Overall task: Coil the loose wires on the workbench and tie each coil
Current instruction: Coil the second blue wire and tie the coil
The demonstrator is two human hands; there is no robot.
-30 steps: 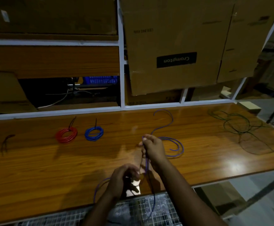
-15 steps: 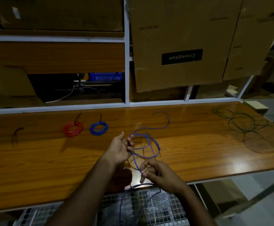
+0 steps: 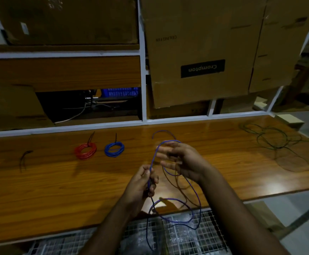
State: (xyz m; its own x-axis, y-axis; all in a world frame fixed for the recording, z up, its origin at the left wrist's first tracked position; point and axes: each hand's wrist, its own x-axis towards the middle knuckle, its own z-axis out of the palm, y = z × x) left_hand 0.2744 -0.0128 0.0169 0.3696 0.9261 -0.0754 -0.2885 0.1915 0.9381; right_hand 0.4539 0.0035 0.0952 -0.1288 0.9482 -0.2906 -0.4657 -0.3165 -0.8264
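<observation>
A long loose blue wire [image 3: 194, 190] loops between my hands above the wooden workbench [image 3: 57, 190] and hangs down past its front edge. My left hand [image 3: 143, 183] pinches the wire between thumb and curled fingers. My right hand [image 3: 179, 159] is farther back, its fingers spread and blurred, with a loop of the wire passing over them. A tied red coil [image 3: 85, 150] and a tied blue coil [image 3: 114, 149] lie at the back left. A loose green wire [image 3: 277, 140] sprawls at the far right.
A few black cable ties [image 3: 24, 159] lie at the far left of the bench. Cardboard boxes [image 3: 201, 52] fill the white shelving behind. A wire mesh rack [image 3: 168, 236] sits below the bench's front edge.
My left hand has dropped toward the front edge and now grips the wire. My right hand has risen to the back, carrying a new loop of the blue wire.
</observation>
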